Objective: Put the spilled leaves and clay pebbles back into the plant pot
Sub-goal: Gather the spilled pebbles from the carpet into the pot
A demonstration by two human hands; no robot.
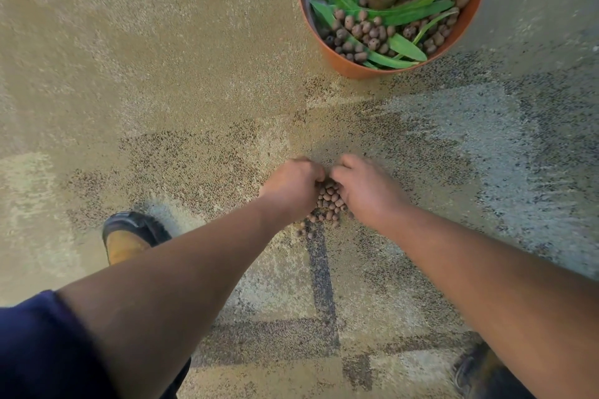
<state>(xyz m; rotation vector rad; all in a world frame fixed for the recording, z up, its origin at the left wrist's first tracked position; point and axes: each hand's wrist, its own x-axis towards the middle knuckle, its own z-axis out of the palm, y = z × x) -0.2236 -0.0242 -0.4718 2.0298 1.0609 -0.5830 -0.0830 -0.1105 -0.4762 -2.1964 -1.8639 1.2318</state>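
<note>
**Clay pebbles: last heap being gathered**

Clay pebbles, small round brown beads (pixel 330 204), lie in a heap on the speckled beige carpet floor (pixel 162 74) at the centre of the view, with a few strays just beside it at 7 o'clock. The left hand (pixel 293 185) and right hand (pixel 366 189) cup the heap from either side, fingers curled inward around the pebbles, knuckles nearly touching. The round terracotta-orange plastic plant pot (pixel 340 61) stands well apart at 1 o'clock, already holding long green leaves (pixel 405 11) and many pebbles. No loose leaves show on the floor, so seemingly only this heap remains.
</note>
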